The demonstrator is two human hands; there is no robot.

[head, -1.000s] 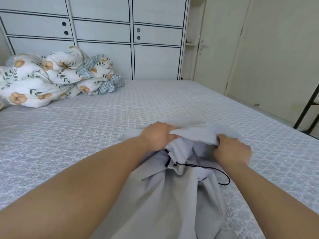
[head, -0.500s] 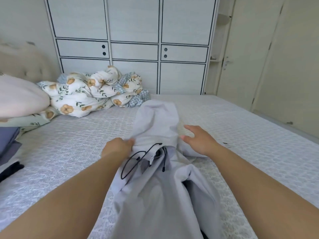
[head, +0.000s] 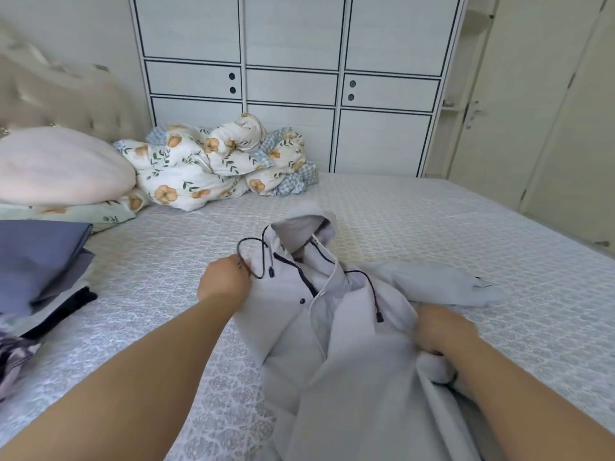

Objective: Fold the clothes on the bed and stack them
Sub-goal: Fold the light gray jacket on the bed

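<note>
A hooded jacket (head: 332,327) lies on the bed (head: 432,234), between two hands. Folded clothes (head: 40,257) are stacked at the left edge, pillows (head: 56,164) behind them. A bundled quilt (head: 216,161) sits beyond, before the wardrobe (head: 293,78).

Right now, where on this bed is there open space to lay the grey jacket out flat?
Bare bedspread lies beyond the grey hooded jacket, between it and the wardrobe, and along the right edge. A smaller patch lies left of the left hand. The far-left side is crowded: floral duvet, pink pillow, folded blue clothes.
</note>
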